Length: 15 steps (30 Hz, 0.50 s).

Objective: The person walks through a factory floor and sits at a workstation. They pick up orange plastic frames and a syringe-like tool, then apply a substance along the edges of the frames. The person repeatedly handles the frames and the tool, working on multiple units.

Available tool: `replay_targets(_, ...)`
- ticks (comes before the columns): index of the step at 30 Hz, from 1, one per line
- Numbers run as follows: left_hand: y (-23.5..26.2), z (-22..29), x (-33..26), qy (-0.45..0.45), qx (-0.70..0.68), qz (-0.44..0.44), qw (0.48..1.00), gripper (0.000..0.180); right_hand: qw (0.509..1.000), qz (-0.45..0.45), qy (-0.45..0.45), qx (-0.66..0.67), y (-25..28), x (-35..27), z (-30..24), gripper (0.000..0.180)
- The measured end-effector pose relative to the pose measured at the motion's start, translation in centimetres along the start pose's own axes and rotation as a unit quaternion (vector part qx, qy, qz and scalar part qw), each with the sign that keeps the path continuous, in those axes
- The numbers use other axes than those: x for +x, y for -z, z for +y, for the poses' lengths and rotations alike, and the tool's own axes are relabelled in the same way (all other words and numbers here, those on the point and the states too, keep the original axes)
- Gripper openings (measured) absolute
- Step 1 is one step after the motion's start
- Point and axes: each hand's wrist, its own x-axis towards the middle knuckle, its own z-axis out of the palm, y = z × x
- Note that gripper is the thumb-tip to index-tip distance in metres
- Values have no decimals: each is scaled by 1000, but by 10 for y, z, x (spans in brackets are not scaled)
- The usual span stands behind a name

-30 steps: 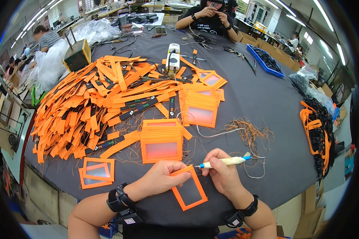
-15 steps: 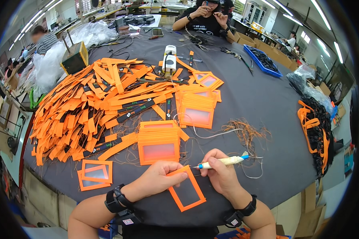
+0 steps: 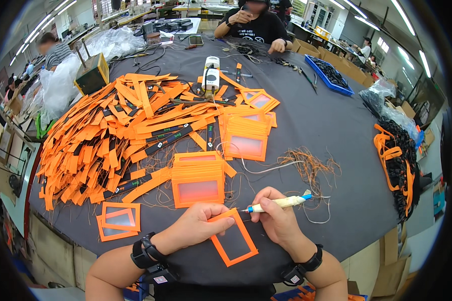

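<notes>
The right hand (image 3: 278, 220) grips a pen-shaped trimming tool (image 3: 278, 202), its tip at the top edge of the orange badge-holder frame (image 3: 233, 237) that the left hand (image 3: 198, 227) pins flat just below the frame stack (image 3: 198, 173), apparently mid-trim, so steady pressure matters.

A large table (image 3: 311, 125) with a dark grey top fills the room's middle. Long ceiling light strips (image 3: 409, 25) run overhead, further workbenches (image 3: 336, 42) stand behind, and cardboard boxes (image 3: 386, 271) sit on the floor.
</notes>
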Motion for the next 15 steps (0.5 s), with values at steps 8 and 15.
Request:
replay_targets(8, 1, 1, -2, 2, -2, 6, 1000, 18, 1000, -7, 3, -6, 1, 1, 0, 13)
replay_targets(15, 10, 11, -1, -59, -46, 92, 993, 18, 994, 44, 82, 59, 16, 7, -5, 21)
